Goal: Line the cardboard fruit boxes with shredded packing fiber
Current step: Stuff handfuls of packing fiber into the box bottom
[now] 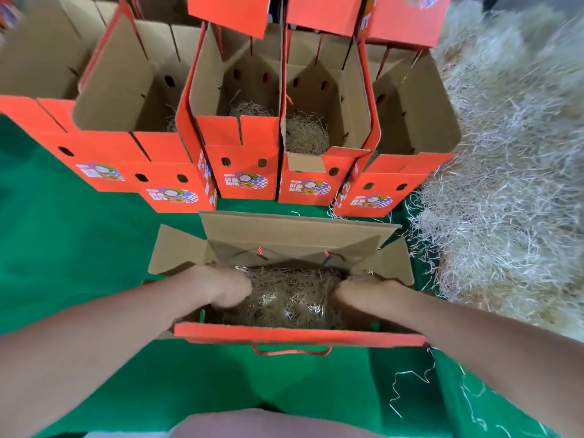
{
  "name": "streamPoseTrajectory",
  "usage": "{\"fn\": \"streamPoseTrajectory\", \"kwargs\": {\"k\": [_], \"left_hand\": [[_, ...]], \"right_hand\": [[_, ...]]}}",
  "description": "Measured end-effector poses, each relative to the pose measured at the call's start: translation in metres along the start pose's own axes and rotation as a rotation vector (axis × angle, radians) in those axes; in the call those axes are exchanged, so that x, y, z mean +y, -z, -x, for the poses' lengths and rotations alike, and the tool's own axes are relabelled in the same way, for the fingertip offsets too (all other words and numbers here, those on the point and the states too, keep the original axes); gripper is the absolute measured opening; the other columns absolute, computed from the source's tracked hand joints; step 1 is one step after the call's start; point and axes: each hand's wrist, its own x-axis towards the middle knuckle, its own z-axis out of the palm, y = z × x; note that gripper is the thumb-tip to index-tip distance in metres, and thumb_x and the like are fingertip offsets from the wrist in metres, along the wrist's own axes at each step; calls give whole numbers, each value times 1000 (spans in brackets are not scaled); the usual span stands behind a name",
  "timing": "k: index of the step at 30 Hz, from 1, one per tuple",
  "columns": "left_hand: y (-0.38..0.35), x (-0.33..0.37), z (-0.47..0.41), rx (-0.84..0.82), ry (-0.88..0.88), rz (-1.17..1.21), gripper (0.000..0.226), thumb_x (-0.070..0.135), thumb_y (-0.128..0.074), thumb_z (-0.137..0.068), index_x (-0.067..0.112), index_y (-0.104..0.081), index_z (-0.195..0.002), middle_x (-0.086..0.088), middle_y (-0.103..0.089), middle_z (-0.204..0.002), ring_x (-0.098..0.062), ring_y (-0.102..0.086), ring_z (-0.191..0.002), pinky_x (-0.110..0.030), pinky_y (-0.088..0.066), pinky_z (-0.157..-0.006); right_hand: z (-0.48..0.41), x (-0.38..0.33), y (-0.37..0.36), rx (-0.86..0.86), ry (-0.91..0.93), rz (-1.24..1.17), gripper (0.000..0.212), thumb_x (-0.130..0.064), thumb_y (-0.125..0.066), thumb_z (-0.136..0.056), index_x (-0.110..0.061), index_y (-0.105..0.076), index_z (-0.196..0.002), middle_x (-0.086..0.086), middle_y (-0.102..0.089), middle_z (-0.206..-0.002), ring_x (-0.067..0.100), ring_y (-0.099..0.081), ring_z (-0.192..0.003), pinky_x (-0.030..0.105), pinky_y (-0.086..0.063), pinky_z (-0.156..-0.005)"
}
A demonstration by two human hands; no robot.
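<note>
An open red cardboard fruit box [297,338] stands right in front of me on the green cloth, flaps spread. Brown shredded packing fiber [290,298] fills its bottom. My left hand [226,287] is down inside the box at the left end of the fiber, fingers curled into it. My right hand [360,289] is inside at the right end, fingertips buried in the fiber. How the hidden fingers lie is unclear.
A row of several open red fruit boxes [246,172] stands behind, some with fiber [305,137] at the bottom. A big heap of pale loose fiber [512,184] lies to the right. Stray strands [407,384] lie on the green cloth [79,248].
</note>
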Motion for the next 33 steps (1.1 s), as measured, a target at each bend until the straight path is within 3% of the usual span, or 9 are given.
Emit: {"fn": "streamPoseTrajectory", "kwargs": {"k": [4, 7, 10, 13, 15, 22, 28, 31, 33], "left_hand": [[23, -4, 34, 343, -84, 401, 17, 23, -55, -90, 16, -70, -96, 6, -70, -99, -13, -63, -93, -18, -42, -72], [32, -9, 56, 563, -4, 577, 14, 30, -62, -87, 20, -65, -77, 17, -58, -75, -7, -57, -76, -12, -36, -56], [39, -5, 71, 706, 50, 594, 28, 33, -64, -86, 24, -55, -61, 16, -53, -67, 1, -48, -62, -10, -33, -52], [40, 3, 85, 744, 67, 641, 29, 33, -64, -85, 17, -60, -63, 13, -56, -65, 1, -48, -58, -9, -34, -52], [37, 9, 93, 734, 70, 686, 27, 33, -64, -86, 14, -63, -67, 8, -63, -68, -1, -52, -57, -11, -35, -49], [28, 15, 112, 789, 229, 669, 28, 33, -60, -86, 8, -67, -75, 7, -60, -59, -3, -50, -51, -9, -31, -45], [13, 4, 131, 897, 574, 587, 18, 28, -62, -80, 12, -69, -81, 2, -70, -86, -18, -63, -86, -25, -45, -71], [1, 4, 131, 960, 796, 584, 26, 36, -61, -78, 28, -63, -103, 3, -61, -112, -20, -50, -115, -32, -29, -100], [-6, 11, 127, 1054, 884, 700, 41, 38, -61, -79, 30, -54, -119, -1, -41, -135, -23, -27, -134, -36, -14, -111]], "right_hand": [[31, -2, 31, 419, 130, -193, 31, -6, -47, -91, -12, -61, -118, 9, -62, -119, 25, -58, -108, 37, -45, -93], [55, -2, 44, 954, 201, -323, 18, -8, -53, -87, -8, -66, -99, 9, -67, -96, 29, -63, -87, 39, -50, -77], [62, -3, 54, 1358, 115, -151, 15, -4, -62, -75, -6, -64, -90, 10, -60, -90, 31, -58, -82, 34, -48, -71], [55, 8, 65, 995, -122, -128, 40, -19, -61, -85, -11, -50, -122, 10, -53, -116, 33, -52, -107, 40, -43, -86], [52, 14, 70, 793, -203, -135, 25, -24, -47, -94, -13, -50, -116, 11, -59, -111, 33, -56, -103, 39, -45, -81], [33, 6, 90, 806, -169, -242, 15, -21, -47, -92, -12, -57, -85, 11, -63, -97, 31, -60, -95, 32, -43, -70], [6, -9, 128, 762, -120, -295, 23, -17, -46, -92, -5, -63, -102, 16, -61, -109, 31, -56, -107, 34, -46, -84], [4, -14, 141, 673, 39, -275, 18, -20, -47, -93, -8, -60, -89, 8, -60, -95, 28, -56, -106, 27, -40, -74], [9, -13, 142, 529, 134, -290, 28, -28, -54, -91, -16, -57, -116, 3, -58, -117, 23, -51, -116, 23, -40, -85]]}}
